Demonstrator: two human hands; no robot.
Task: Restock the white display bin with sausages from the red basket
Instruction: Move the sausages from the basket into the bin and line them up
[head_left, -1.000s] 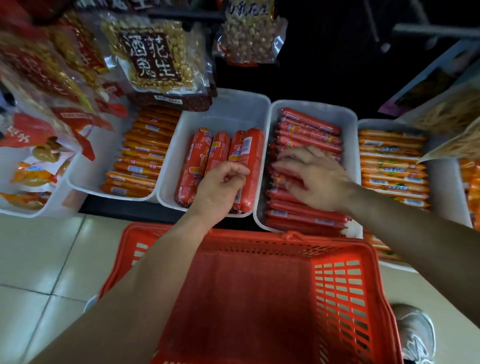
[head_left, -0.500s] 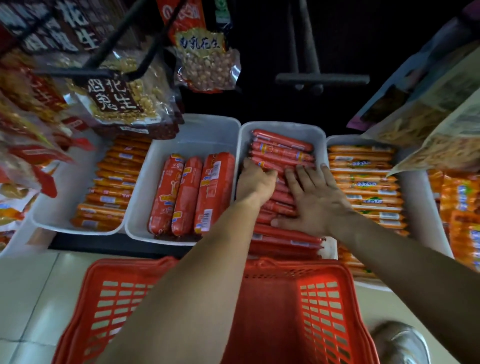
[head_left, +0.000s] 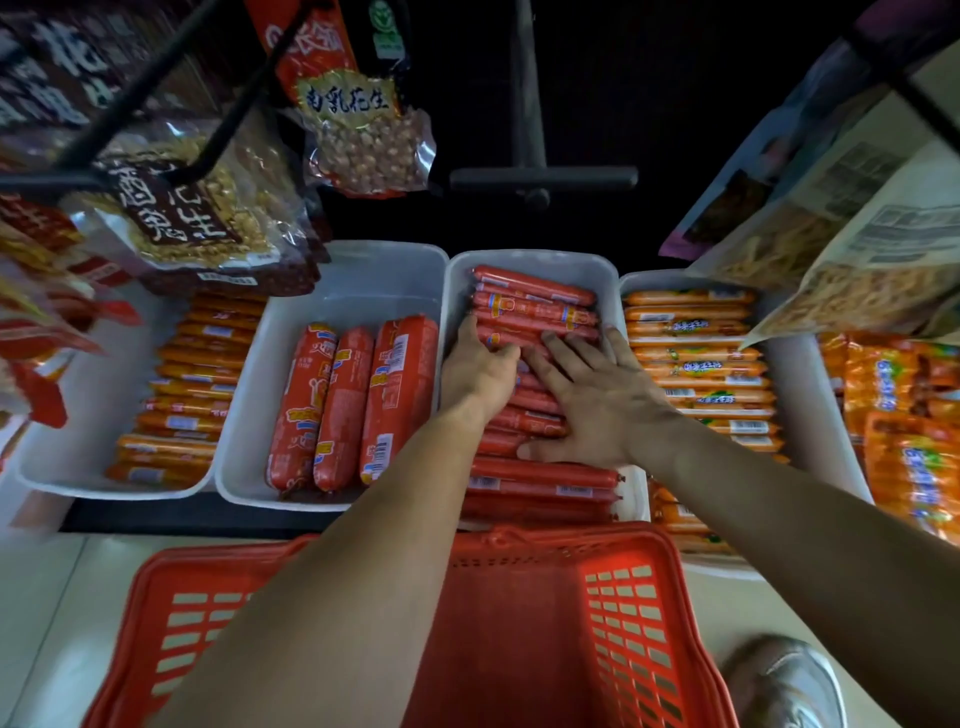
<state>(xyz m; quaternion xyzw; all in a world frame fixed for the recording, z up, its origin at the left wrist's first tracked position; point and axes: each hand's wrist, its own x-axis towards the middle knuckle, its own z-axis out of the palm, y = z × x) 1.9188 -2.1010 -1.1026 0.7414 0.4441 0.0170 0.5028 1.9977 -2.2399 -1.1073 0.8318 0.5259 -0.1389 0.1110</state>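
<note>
Store shelving runs across the far side, with a row of white bins set side by side and snack bags (head_left: 208, 208) hanging above them on the left and right. Nearest the camera sits the red basket (head_left: 519, 623); both forearms cross over it, and the part of its floor that shows is bare. Just beyond its far rim lies the white display bin (head_left: 530, 260), stacked with thin red sausages (head_left: 535, 306) lying crosswise. The left hand (head_left: 475, 371) rests on the left part of the stack, its fingers (head_left: 501, 351) curled down onto the sausages; whether they clasp one cannot be told. The right hand (head_left: 597, 400) lies palm down just beside it, fingers spread flat and pressing on the pile, holding nothing. To the left, another bin (head_left: 249, 415) holds thick red sausages (head_left: 353, 405) lying lengthwise, with orange sticks (head_left: 192, 384) in the bin further left. To the right, a bin holds orange sausages (head_left: 696, 358). A shoe (head_left: 784, 680) shows at near right on the tiled floor (head_left: 52, 597).
</note>
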